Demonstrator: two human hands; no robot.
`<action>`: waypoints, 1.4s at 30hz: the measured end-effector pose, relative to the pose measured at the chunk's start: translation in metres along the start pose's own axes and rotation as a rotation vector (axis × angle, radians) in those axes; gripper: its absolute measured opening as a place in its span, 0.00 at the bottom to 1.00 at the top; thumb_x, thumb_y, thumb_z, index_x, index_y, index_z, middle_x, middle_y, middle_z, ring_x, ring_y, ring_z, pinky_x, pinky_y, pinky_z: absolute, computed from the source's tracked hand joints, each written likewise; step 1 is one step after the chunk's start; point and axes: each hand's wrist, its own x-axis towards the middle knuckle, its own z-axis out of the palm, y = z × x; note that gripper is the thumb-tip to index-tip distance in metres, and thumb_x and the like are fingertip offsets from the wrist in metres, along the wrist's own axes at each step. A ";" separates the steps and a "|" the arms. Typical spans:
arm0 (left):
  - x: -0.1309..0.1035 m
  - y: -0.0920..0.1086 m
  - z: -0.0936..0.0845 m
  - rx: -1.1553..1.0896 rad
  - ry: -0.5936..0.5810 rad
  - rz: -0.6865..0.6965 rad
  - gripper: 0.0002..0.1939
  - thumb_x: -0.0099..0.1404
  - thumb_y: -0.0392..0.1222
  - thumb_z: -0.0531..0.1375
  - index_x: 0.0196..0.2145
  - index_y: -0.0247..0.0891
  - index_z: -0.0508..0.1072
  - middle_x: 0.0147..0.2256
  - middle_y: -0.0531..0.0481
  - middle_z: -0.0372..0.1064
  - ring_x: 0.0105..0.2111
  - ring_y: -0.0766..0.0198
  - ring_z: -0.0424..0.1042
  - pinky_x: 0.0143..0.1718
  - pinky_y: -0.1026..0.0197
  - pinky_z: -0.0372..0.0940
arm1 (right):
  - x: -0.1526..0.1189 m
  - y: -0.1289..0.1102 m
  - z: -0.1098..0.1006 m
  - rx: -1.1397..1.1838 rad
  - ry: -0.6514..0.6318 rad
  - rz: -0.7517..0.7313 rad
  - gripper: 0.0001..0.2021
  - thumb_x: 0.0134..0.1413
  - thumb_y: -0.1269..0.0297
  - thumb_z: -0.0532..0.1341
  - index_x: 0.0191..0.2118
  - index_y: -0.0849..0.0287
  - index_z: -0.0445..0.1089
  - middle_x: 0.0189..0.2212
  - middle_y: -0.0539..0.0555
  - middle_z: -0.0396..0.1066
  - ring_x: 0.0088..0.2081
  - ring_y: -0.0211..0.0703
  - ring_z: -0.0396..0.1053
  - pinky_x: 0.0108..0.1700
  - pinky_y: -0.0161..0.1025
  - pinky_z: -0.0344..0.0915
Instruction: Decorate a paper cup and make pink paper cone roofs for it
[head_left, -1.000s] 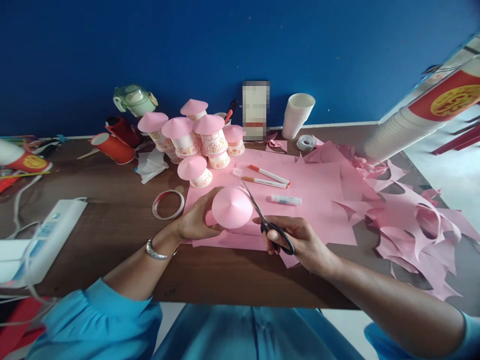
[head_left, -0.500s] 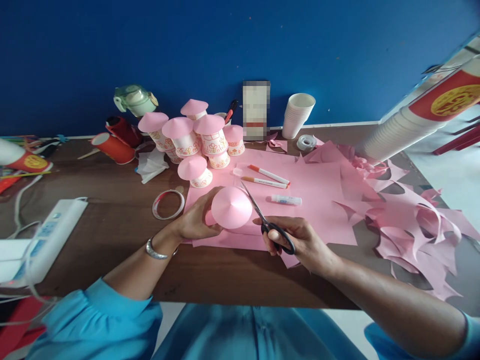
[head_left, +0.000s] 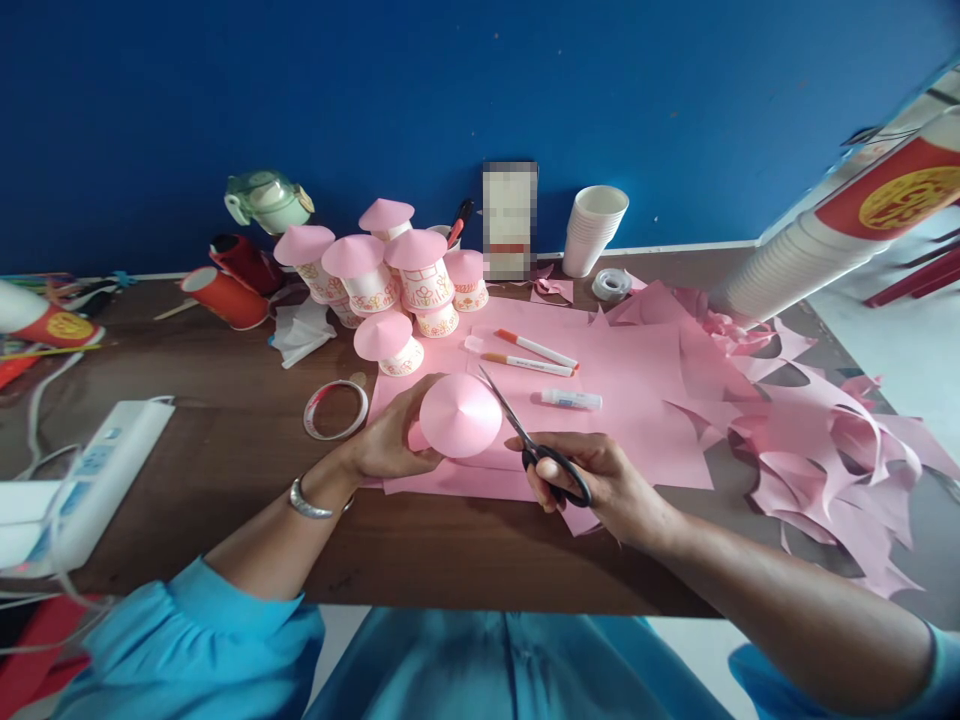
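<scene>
- Our left hand (head_left: 401,430) grips the cone (head_left: 460,415) from its left side; most of the fingers are hidden beneath it, so we cannot tell how they lie.
- Our right hand (head_left: 600,480) grips the scissors (head_left: 536,447) by the handles.
- We have the cone over the near part of the pink sheets (head_left: 630,400), between our hands.
- The cone's tip points up towards our eyes, so we look down its long axis onto a round rim.
- The scissors lie slantwise: blade points away from us and leftward, beside the cone's right edge, handles towards us and rightward.
- The cone looks pale pink, smooth and plain, shaded towards its near side.
- The scissors have slim metal blades and black handles.
- Beyond our hands we see pink-topped cups (head_left: 424,285), two pens (head_left: 536,350) and a glue stick (head_left: 574,400).
- Left of them sits a tape roll (head_left: 336,410); paper scraps (head_left: 832,460) heap at right.
</scene>
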 end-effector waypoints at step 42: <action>0.000 -0.004 0.000 0.025 0.036 0.002 0.37 0.55 0.45 0.68 0.61 0.41 0.63 0.56 0.36 0.72 0.57 0.42 0.73 0.59 0.43 0.71 | 0.002 -0.002 0.002 0.014 0.130 0.006 0.27 0.58 0.43 0.69 0.48 0.65 0.77 0.21 0.48 0.68 0.23 0.36 0.64 0.28 0.38 0.65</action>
